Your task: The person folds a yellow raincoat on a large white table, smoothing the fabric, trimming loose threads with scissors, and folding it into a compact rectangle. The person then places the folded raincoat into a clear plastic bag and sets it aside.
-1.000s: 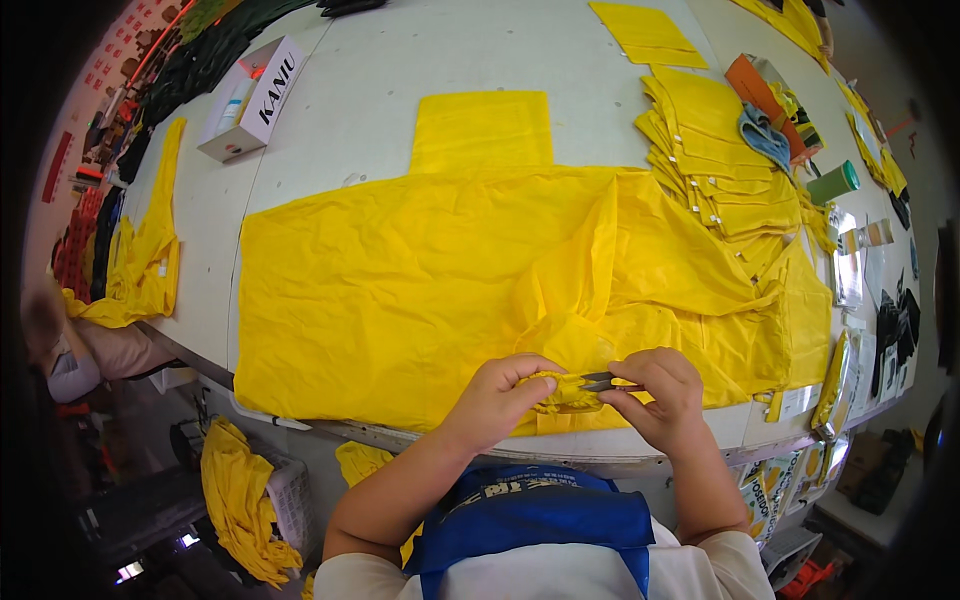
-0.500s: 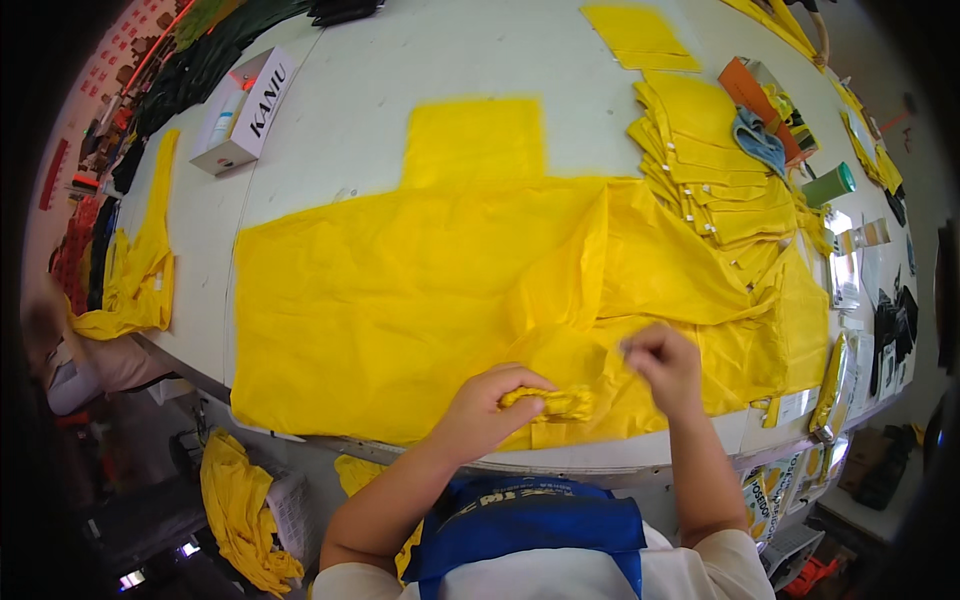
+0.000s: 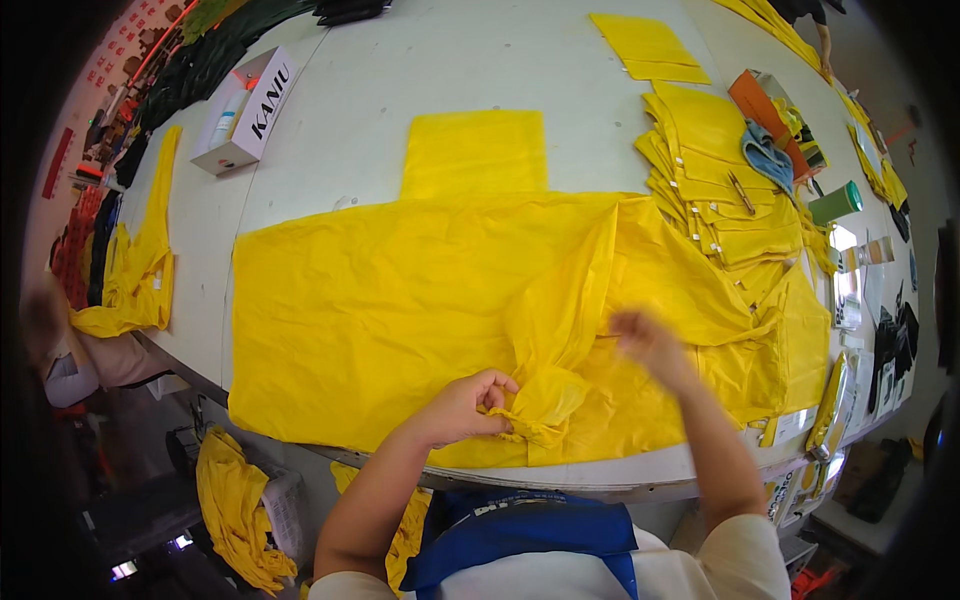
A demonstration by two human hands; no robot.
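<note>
A large yellow garment point(image 3: 370, 320) of thin, shiny material lies spread over the table in front of me. My left hand point(image 3: 465, 408) pinches the gathered cuff point(image 3: 530, 428) of its sleeve near the front edge, thumb and fingers closed on the material. The sleeve point(image 3: 565, 320) runs from there away across the garment in loose folds. To the right, my right hand point(image 3: 650, 345) is above the garment, smeared by motion, so its fingers cannot be read. A slim brown-and-metal tool point(image 3: 741, 193), perhaps thread snips, rests on the stack of folded yellow pieces point(image 3: 710, 130).
Flat yellow pieces lie beyond the garment point(image 3: 475, 150) and at the far right point(image 3: 650, 48). An open white box point(image 3: 245, 115) stands far left. An orange box point(image 3: 765, 115), blue cloth point(image 3: 767, 155) and green-lidded cylinder point(image 3: 836, 203) stand right. Another person point(image 3: 110, 365) sits left.
My left hand has shifted slightly left, and the bunched cuff has opened out into loose material. My right hand has moved up and left. The slim tool now shows on the folded stack.
</note>
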